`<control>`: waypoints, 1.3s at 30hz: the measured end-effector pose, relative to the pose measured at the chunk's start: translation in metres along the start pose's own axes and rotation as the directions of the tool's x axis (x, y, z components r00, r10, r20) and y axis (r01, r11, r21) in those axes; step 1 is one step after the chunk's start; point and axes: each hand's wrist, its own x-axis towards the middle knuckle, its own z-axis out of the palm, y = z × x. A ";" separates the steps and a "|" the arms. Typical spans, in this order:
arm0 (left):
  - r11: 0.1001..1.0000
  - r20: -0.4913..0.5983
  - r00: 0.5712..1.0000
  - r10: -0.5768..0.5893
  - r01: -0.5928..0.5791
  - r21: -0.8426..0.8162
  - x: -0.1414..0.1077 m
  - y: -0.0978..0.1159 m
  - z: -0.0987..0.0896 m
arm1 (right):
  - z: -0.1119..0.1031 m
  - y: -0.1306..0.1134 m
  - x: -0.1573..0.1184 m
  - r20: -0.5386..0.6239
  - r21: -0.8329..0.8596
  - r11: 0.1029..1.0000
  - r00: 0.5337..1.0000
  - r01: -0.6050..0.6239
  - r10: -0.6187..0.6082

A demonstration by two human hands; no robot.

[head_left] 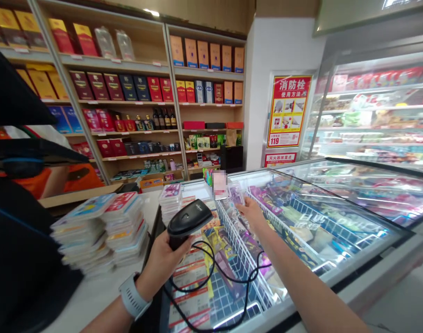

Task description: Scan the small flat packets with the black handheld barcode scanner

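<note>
Black handheld barcode scanner (pixel 189 221) sits in a person's left hand (pixel 162 268), the fingers (pixel 183 245) closed firmly around its grip, a grey sports watch (pixel 132 296) on the wrist and a black cord (pixel 211 282) looping down over a glass-topped chest freezer (pixel 339 273). The right hand (pixel 253 213) reaches above the freezer's white wire basket (pixel 232 236), fingers (pixel 241 203) pinched on a pale purple packet (pixel 235 194) held just beyond the scanner. Stacks of flat packaged goods (pixel 124 226) rest on the bench (pixel 93 296) alongside, before wooden shelves (pixel 145 41) of boxed liquor and bottled wine.
</note>
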 end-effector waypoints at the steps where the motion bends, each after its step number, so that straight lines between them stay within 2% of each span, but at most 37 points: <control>1: 1.000 0.000 1.000 -0.007 0.007 0.010 0.002 0.000 0.003 | -0.006 0.003 0.000 -0.003 0.005 1.000 1.000 0.001 -0.001; 6: 0.998 -0.044 0.999 0.011 -0.008 0.058 0.018 0.001 0.014 | -0.022 0.006 -0.001 0.007 0.124 0.992 1.000 0.023 -0.024; 9: 0.998 -0.044 0.999 0.007 -0.005 0.057 0.026 0.004 0.019 | -0.024 0.004 -0.004 0.030 0.219 0.975 0.999 -0.026 0.019; 12: 0.995 -0.049 0.999 0.021 -0.016 0.095 0.030 0.000 0.016 | -0.025 0.003 -0.005 0.032 0.233 0.970 0.998 -0.067 0.061; 15: 0.979 -0.062 0.996 0.069 -0.056 0.195 0.028 -0.014 0.005 | -0.026 0.008 -0.001 0.000 0.138 0.990 1.000 -0.018 0.019; 19: 0.945 -0.012 0.995 0.096 -0.087 0.316 0.021 -0.027 -0.009 | -0.028 0.018 0.006 -0.081 0.018 0.998 0.995 0.066 -0.064; 25: 0.918 0.072 0.991 0.110 -0.129 0.375 0.015 -0.017 -0.010 | -0.035 0.014 0.006 -0.123 -0.074 0.988 0.982 0.134 -0.142; 29: 0.881 0.116 0.978 0.173 -0.206 0.426 0.013 -0.017 -0.006 | -0.038 0.009 0.000 -0.131 -0.235 0.953 0.966 0.190 -0.224; 35: 0.797 0.220 0.950 0.221 -0.306 0.521 0.006 -0.017 -0.001 | -0.037 0.009 -0.002 -0.088 -0.307 0.947 0.988 0.094 -0.126; 37: 0.788 0.249 0.944 0.217 -0.320 0.526 0.005 -0.015 0.000 | -0.037 0.009 -0.001 -0.091 -0.360 0.929 0.988 0.085 -0.125; 39: 0.788 0.264 0.940 0.216 -0.327 0.522 0.003 -0.013 0.000 | -0.036 0.010 -0.001 -0.068 -0.338 0.940 0.996 0.036 -0.062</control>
